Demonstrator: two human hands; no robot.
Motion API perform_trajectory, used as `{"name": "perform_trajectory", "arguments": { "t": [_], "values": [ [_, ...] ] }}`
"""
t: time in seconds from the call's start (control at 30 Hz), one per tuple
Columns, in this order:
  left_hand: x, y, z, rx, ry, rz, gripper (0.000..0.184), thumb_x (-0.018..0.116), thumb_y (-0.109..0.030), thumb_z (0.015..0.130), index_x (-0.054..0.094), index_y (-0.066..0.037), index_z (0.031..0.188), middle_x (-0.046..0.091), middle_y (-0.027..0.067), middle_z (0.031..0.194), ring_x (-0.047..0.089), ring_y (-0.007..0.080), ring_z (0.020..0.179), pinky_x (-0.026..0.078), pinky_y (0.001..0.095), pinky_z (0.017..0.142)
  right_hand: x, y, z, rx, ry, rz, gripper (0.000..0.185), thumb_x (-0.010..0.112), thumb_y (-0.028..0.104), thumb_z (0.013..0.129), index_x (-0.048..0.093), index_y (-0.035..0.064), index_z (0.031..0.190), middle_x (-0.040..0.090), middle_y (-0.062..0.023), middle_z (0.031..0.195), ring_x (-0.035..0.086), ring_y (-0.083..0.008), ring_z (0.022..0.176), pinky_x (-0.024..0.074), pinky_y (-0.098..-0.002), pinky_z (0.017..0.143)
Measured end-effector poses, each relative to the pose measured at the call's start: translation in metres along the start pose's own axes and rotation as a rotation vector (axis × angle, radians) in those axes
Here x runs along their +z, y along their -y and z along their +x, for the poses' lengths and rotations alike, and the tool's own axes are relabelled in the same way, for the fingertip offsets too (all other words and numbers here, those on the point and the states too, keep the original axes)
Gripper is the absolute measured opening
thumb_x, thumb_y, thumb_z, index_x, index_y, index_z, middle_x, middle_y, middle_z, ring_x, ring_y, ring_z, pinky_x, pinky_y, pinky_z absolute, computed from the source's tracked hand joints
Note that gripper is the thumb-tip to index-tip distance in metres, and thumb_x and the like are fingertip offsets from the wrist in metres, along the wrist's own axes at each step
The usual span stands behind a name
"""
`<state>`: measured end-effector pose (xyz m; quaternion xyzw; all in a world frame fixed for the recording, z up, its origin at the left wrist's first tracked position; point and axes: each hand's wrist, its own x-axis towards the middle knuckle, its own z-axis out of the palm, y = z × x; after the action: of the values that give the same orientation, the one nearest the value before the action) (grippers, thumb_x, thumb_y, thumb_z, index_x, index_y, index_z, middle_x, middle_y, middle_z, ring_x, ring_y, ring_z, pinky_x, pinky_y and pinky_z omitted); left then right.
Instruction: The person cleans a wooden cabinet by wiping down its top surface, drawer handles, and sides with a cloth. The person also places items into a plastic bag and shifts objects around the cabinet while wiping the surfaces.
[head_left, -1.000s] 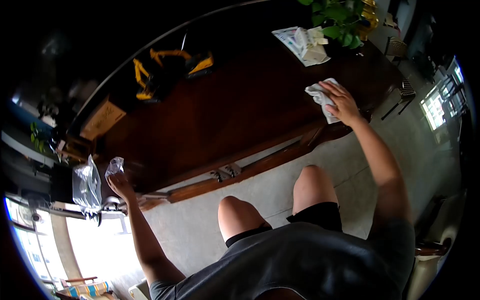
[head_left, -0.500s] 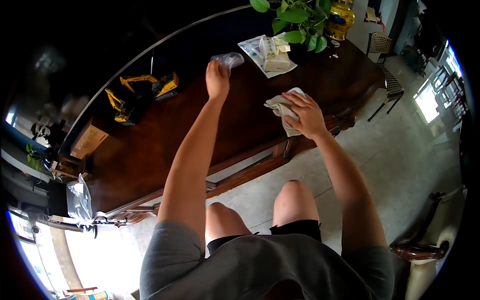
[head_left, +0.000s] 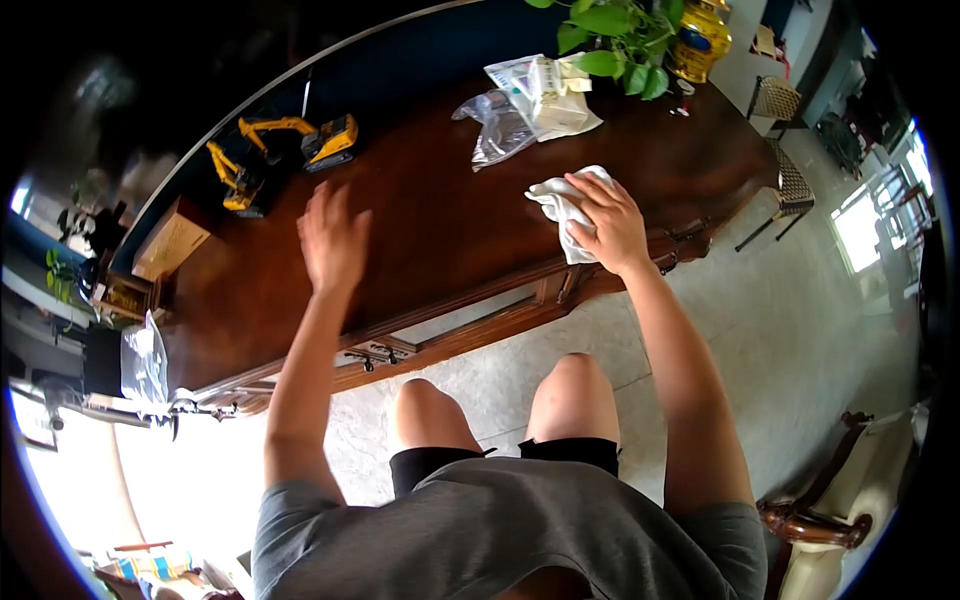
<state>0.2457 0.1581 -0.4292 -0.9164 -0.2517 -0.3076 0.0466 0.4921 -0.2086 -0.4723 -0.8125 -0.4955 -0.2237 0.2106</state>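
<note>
On the dark wooden cabinet top [head_left: 420, 240], my right hand [head_left: 608, 222] presses on a crumpled white cloth [head_left: 563, 205], which shows beyond the fingertips and beside the thumb. My left hand [head_left: 335, 238] is over the cabinet's left half, fingers apart, slightly blurred, with nothing in it. A crinkled clear plastic bag [head_left: 498, 130] lies against a tissue pack [head_left: 552, 88] and a flat printed packet. Two yellow toy excavators stand near the back edge, the larger one [head_left: 328, 142] to the right of the smaller one [head_left: 235, 182].
A leafy plant [head_left: 625, 45] and a yellow vase [head_left: 700, 42] stand at the back right. At the left are a cardboard box [head_left: 173, 240] and another clear bag [head_left: 145, 362]. A woven chair [head_left: 790, 185] stands beyond the right end; an armchair [head_left: 815, 525] is at lower right.
My left hand carried the clear bag from the left end to beside the tissue pack, let it go, and moved back left. My right hand and the cloth shifted left.
</note>
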Motion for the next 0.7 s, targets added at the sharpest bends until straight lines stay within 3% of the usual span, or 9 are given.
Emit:
{"name": "perform_trajectory", "arguments": {
  "t": [0.13, 0.2, 0.23, 0.3, 0.43, 0.57, 0.6, 0.7],
  "values": [
    [-0.025, 0.183, -0.094, -0.292, -0.011, 0.364, 0.054, 0.056, -0.043, 0.105, 0.055, -0.013, 0.148, 0.049, 0.0138, 0.158, 0.039, 0.036, 0.148, 0.03, 0.0524, 0.122, 0.0, 0.005, 0.003, -0.004, 0.035, -0.061, 0.039, 0.061, 0.04, 0.096, 0.073, 0.0057, 0.111, 0.052, 0.0009, 0.157, 0.046, -0.0235, 0.145, 0.0348, -0.049, 0.119],
    [-0.02, 0.249, -0.119, -0.371, 0.004, 0.143, 0.055, 0.051, -0.045, 0.106, 0.054, -0.012, 0.149, 0.047, 0.0146, 0.159, 0.039, 0.0378, 0.148, 0.03, 0.0517, 0.121, 0.009, 0.013, 0.004, 0.028, 0.06, -0.137, 0.051, 0.057, 0.044, 0.099, 0.066, 0.0094, 0.135, 0.046, -0.0044, 0.161, 0.042, -0.029, 0.147, 0.0326, -0.0524, 0.12],
    [-0.033, 0.231, -0.113, -0.354, -0.019, 0.007, 0.053, 0.051, -0.044, 0.106, 0.056, -0.012, 0.148, 0.048, 0.0147, 0.158, 0.039, 0.0368, 0.149, 0.03, 0.0503, 0.121, 0.014, 0.028, 0.008, 0.042, 0.089, -0.216, 0.054, 0.056, 0.045, 0.099, 0.061, 0.0119, 0.142, 0.043, -0.0079, 0.163, 0.041, -0.0323, 0.148, 0.0316, -0.0539, 0.12],
    [-0.051, 0.191, -0.103, -0.264, 0.093, 0.145, 0.054, 0.051, -0.045, 0.107, 0.052, -0.016, 0.152, 0.047, 0.0102, 0.16, 0.037, 0.0322, 0.15, 0.028, 0.0479, 0.123, 0.025, 0.073, 0.019, 0.037, 0.194, -0.281, 0.063, 0.052, 0.05, 0.101, 0.049, 0.0181, 0.155, 0.034, -0.016, 0.167, 0.034, -0.04, 0.151, 0.0278, -0.0584, 0.122],
    [-0.04, 0.209, -0.106, -0.391, 0.039, 0.001, 0.058, 0.051, -0.047, 0.106, 0.05, -0.012, 0.152, 0.047, 0.015, 0.159, 0.039, 0.0366, 0.148, 0.029, 0.0458, 0.123, 0.056, 0.195, 0.066, -0.176, 0.407, -0.15, 0.07, 0.041, 0.057, 0.104, 0.03, 0.0243, 0.165, 0.02, -0.0166, 0.172, 0.02, -0.0392, 0.158, 0.0151, -0.0591, 0.128],
    [-0.052, 0.198, -0.101, -0.359, 0.074, -0.024, 0.053, 0.055, -0.04, 0.105, 0.052, -0.012, 0.151, 0.048, 0.0154, 0.158, 0.04, 0.0372, 0.148, 0.031, 0.0458, 0.123, 0.092, 0.293, 0.098, -0.357, 0.392, 0.042, 0.068, 0.048, 0.054, 0.102, 0.039, 0.0231, 0.162, 0.024, -0.0177, 0.171, 0.021, -0.041, 0.157, 0.018, -0.0611, 0.126],
    [-0.052, 0.2, -0.101, -0.343, 0.054, -0.078, 0.057, 0.057, -0.045, 0.103, 0.053, -0.012, 0.15, 0.049, 0.015, 0.156, 0.04, 0.0366, 0.147, 0.029, 0.048, 0.122, 0.098, 0.312, 0.102, -0.395, 0.362, 0.093, 0.068, 0.05, 0.053, 0.101, 0.041, 0.0224, 0.161, 0.027, -0.0175, 0.17, 0.025, -0.0412, 0.156, 0.0201, -0.0613, 0.125],
    [-0.057, 0.199, -0.103, -0.316, 0.047, -0.066, 0.059, 0.058, -0.046, 0.102, 0.053, -0.011, 0.149, 0.049, 0.0159, 0.157, 0.039, 0.0367, 0.148, 0.027, 0.0511, 0.124, 0.099, 0.335, 0.111, -0.426, 0.377, 0.164, 0.072, 0.058, 0.052, 0.094, 0.045, 0.0229, 0.158, 0.03, -0.0158, 0.169, 0.03, -0.0404, 0.154, 0.0222, -0.0616, 0.124]
  ]
}}
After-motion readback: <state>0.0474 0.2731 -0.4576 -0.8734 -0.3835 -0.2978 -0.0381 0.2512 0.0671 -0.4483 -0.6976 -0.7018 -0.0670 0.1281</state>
